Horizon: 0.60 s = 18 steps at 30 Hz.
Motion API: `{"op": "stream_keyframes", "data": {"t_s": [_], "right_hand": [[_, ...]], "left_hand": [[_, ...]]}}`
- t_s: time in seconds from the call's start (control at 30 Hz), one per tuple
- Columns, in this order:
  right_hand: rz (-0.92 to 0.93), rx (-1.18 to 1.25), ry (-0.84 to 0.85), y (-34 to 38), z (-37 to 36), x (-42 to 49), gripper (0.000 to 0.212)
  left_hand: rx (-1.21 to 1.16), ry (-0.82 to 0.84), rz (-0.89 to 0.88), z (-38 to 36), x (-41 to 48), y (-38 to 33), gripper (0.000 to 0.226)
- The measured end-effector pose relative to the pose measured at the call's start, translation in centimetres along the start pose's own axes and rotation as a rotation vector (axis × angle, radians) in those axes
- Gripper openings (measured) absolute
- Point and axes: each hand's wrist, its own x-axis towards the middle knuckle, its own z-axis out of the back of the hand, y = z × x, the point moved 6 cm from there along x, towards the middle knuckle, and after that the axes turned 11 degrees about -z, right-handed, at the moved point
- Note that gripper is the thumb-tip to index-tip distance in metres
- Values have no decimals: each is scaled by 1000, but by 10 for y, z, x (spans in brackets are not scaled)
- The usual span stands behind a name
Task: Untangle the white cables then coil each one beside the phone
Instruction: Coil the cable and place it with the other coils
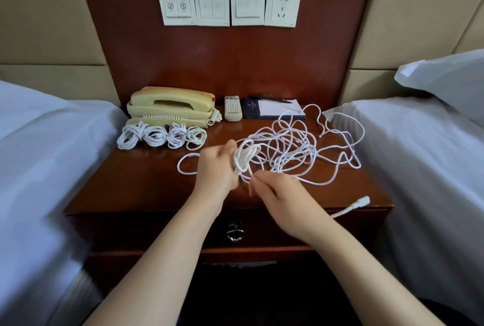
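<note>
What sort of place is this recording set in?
Most likely a hotel room: a nightstand between two white beds holds a corded phone and notepad, under a wall panel of switches.

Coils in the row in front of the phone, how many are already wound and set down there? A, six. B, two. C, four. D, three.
C: four wound coils lie side by side on the nightstand just in front of the phone; the cable looped on the left hand is not set down yet.
</note>
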Motion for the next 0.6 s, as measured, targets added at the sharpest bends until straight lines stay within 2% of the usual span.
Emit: {"op": "stream_keyframes", "data": {"t_s": [0.2,0.27,0.33,0.43,0.5,0.6], "right_hand": [[16,-188,77,15,-18,-8,26],[65,-268,63,21,-13,-10,25],[120,-363,32,25,-6,-12,23],[191,-446,-74,29,-2,-17,23],[225,-464,-189,26,5,-19,27],[224,-421,-314,18,28,-19,25]], "left_hand": [[128,-203,-5,23,13,-1,42],[316,-187,-140,25,15,-11,49],[554,-105,-316,16,10,-25,54],[769,41,-418,-1,2,-29,55],[843,135,-433,-11,0,-27,54],[801,300,-465,-23,-7,-26,50]]}}
